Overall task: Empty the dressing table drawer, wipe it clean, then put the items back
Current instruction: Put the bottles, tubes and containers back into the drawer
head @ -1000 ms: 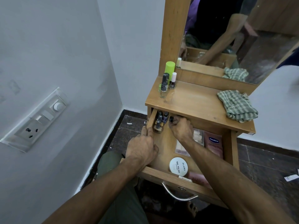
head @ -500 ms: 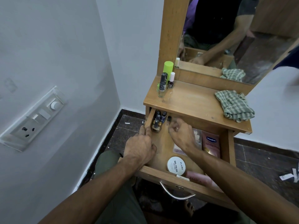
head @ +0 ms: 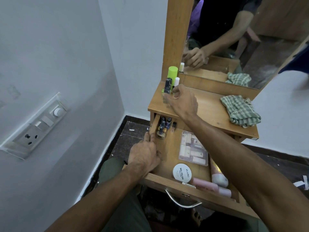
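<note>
Drawer of pale orange wood stands pulled out below the tabletop of our dressing table, its curved metal handle at the front. Inside we see a cluster of small dark nail polish bottles upright in the far left corner, a flat clear packet of cream-coloured pieces in the middle, a round white tin lettered NAIL POLISH, and 2 smooth pink tubes lying against the front and right walls. Our left hand grips the drawer's left wall, thumb outside, fingers curled over the edge. Our right hand reaches over the tabletop, fingers half curled around something small beside the bottles standing there; we cannot tell whether it is pinched or only touched. Those standing things are a glossy lime-green cylinder, a dark bottle with a black cap and a white-capped bottle. A crumpled green-checked cloth lies on the right of the tabletop, under the mirror.
</note>
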